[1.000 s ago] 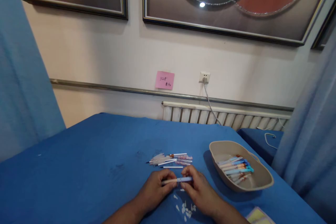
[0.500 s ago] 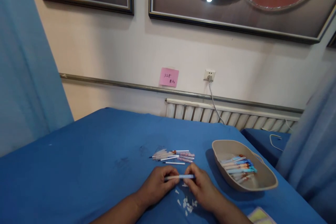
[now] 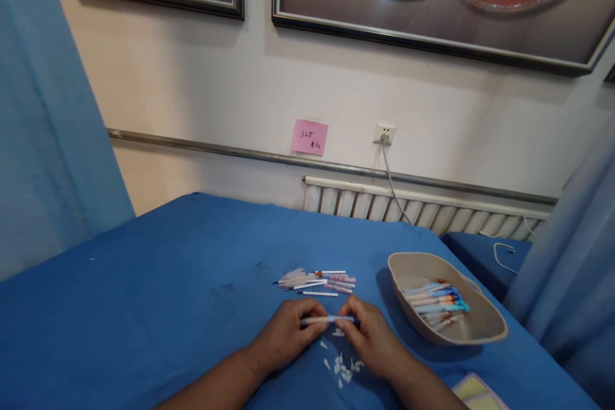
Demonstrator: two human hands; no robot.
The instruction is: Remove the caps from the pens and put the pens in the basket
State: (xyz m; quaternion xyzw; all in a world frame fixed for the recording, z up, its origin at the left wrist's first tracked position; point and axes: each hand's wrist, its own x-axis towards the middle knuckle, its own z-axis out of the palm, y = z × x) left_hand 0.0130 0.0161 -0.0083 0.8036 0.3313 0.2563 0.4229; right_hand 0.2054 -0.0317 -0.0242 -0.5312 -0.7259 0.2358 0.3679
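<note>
Between my two hands a pen (image 3: 332, 319) lies level above the blue cloth, pale at its left part and dark blue at its right end. My left hand (image 3: 291, 331) pinches the left part, and my right hand (image 3: 366, 334) grips the right part with thumb and fingers. Just beyond them is a loose pile of pen parts (image 3: 302, 280), with white refills, clear barrels and pink-patterned barrels. One white refill (image 3: 318, 294) lies apart at the pile's near side. Small white cone-shaped tips (image 3: 343, 368) are scattered on the cloth below my hands.
A beige plastic basket (image 3: 494, 331) stands at the right, holding several pens (image 3: 437, 301) in blue, orange and brown. A yellow-and-white item (image 3: 475, 392) lies at the near edge. Blue curtains (image 3: 62, 141) hang on both sides; a radiator (image 3: 353, 202) lines the wall.
The pen's middle looks different between my fingers, with a narrower whitish stretch showing now. Both hands stay in nearly the same place. The whole view has shifted slightly.
</note>
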